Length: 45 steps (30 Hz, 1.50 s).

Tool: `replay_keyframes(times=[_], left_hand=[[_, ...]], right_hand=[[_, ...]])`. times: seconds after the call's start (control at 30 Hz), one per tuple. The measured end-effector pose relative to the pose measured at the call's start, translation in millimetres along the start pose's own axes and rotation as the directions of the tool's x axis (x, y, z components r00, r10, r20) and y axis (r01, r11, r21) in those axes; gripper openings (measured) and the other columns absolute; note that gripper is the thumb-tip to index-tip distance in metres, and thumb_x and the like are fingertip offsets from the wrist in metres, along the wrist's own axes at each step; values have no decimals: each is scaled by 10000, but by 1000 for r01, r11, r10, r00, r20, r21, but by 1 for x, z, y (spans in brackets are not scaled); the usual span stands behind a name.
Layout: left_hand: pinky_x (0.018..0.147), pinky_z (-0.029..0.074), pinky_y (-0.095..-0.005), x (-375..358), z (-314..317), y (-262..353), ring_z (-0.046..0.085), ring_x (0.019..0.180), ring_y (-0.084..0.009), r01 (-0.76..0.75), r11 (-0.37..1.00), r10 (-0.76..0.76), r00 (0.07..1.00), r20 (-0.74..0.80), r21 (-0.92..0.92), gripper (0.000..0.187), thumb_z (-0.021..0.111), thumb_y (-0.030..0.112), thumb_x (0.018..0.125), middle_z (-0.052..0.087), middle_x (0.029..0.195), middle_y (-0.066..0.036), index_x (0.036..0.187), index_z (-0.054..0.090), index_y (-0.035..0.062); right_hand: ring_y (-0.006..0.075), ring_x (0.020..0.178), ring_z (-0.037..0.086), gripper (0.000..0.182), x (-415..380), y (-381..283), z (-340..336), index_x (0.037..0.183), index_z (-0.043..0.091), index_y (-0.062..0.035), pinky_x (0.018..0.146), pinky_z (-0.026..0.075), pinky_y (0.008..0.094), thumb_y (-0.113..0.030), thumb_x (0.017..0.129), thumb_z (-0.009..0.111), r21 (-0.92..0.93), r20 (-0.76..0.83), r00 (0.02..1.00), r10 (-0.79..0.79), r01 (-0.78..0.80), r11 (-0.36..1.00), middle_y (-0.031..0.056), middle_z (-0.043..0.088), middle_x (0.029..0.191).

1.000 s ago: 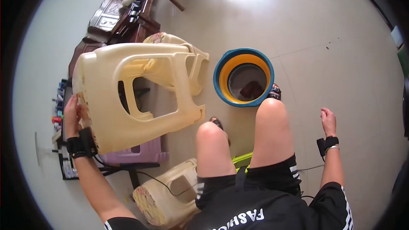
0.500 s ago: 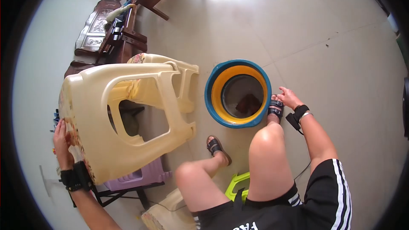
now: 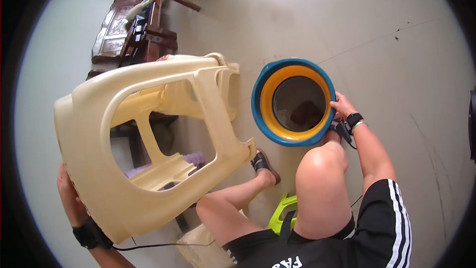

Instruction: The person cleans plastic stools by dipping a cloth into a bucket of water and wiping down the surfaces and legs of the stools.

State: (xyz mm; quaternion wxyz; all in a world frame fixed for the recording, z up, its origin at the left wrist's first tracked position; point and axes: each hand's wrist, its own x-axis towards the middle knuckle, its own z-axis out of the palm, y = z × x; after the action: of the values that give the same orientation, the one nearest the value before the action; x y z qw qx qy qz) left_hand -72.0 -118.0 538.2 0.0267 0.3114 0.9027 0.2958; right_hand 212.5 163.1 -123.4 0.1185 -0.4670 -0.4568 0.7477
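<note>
A large cream plastic stool [image 3: 89, 134] is tipped on its side at the left, its seat turned away from me and its legs pointing right. My left hand [image 3: 67, 183] grips the stool at its seat side, with most of the fingers hidden behind it. On the floor ahead stands a round bucket [image 3: 258, 106], blue outside with a yellow inner wall. Dark water [image 3: 292, 97] lies in it, along with a brownish cloth-like thing [image 3: 308, 114]. My right hand [image 3: 343, 106] is closed on the bucket's right rim, the thumb over the edge.
Another cream stool [image 3: 230, 87] stands behind the tipped one, and a further one [image 3: 198, 245] is near my left leg. A lime-green stool [image 3: 280, 213] is under me. Dark carved wooden furniture [image 3: 111, 34] lines the wall. A thin cable [image 3: 158, 244] runs from my left wrist.
The tipped stool has turned and come closer, so its seat pattern no longer shows. My right hand has moved from beside the bucket onto its rim.
</note>
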Motion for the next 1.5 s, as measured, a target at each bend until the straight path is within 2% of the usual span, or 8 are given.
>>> replay_keyframes(times=[0.1, 0.2, 0.47, 0.73, 1.03, 1.3, 1.4, 1.5], left_hand=[[702, 469, -235, -15, 26, 13, 575, 807, -77, 11, 993, -34, 979, -200, -116, 284, 436, 252, 1001, 617, 914, -11, 1070, 577, 15], [701, 477, -237, -35, 26, 36, 580, 812, -85, -212, 934, 196, 977, 83, 288, 291, 438, 247, 998, 624, 924, -13, 1070, 595, 12], [704, 492, -234, -40, 43, 1, 598, 820, -94, -59, 992, 72, 991, 117, -115, 290, 462, 247, 990, 638, 943, -23, 1085, 607, 14], [723, 548, -312, 8, 60, -118, 653, 859, -164, 345, 872, -223, 911, 347, -348, 344, 505, 318, 969, 662, 994, -77, 1139, 603, 35], [385, 324, -223, 59, 145, -176, 392, 447, -70, 511, 838, -477, 856, 198, -192, 462, 519, 535, 910, 552, 598, 30, 907, 646, 90], [508, 352, -184, 75, 179, -210, 460, 576, -52, 699, 650, -529, 697, 483, -297, 358, 544, 402, 941, 642, 838, 11, 1207, 548, 162], [567, 338, -195, 64, 197, -224, 428, 640, -48, 581, 723, -436, 803, 406, -374, 448, 546, 382, 944, 601, 871, 24, 1298, 487, 115], [641, 365, -199, 50, 226, -192, 406, 672, -42, 465, 816, -352, 872, 341, -344, 561, 539, 312, 954, 566, 872, 27, 1426, 353, 74]], right_hand=[[200, 763, 639, 413, 0, 21, -20, 1269, 526, -66, 677, 542, 357, 7, 863, 538, 10, -61, 996, -68, 68, 998, 99, 655, 939], [250, 827, 657, 417, -5, 36, -16, 1272, 525, -48, 739, 529, 365, -17, 858, 558, 62, -92, 992, -88, 94, 994, 149, 671, 936], [323, 926, 650, 472, -18, 26, -27, 1286, 526, -35, 846, 500, 404, -139, 834, 617, -600, -219, 909, -353, 160, 784, 226, 670, 979], [94, 749, 573, 393, -129, -20, -52, 1287, 547, -50, 627, 530, 246, -177, 915, 550, 6, 191, 967, -169, 171, 985, 8, 609, 844], [143, 828, 592, 397, -96, -41, -42, 1310, 534, -74, 703, 564, 313, -177, 927, 540, -285, 437, 897, -67, 209, 936, 73, 622, 996], [360, 1020, 584, 325, -10, -45, 26, 1157, 581, -16, 868, 487, 422, -151, 863, 612, -779, 427, 877, -221, 481, 402, 203, 613, 1040], [376, 973, 610, 210, 23, -58, 43, 1012, 585, 6, 845, 502, 424, -26, 806, 558, -902, 400, 916, 43, 384, 197, 221, 634, 957], [363, 946, 647, 218, 37, -61, 64, 988, 666, -12, 850, 517, 422, -93, 802, 588, -822, 385, 921, -51, 368, 434, 237, 667, 959]])
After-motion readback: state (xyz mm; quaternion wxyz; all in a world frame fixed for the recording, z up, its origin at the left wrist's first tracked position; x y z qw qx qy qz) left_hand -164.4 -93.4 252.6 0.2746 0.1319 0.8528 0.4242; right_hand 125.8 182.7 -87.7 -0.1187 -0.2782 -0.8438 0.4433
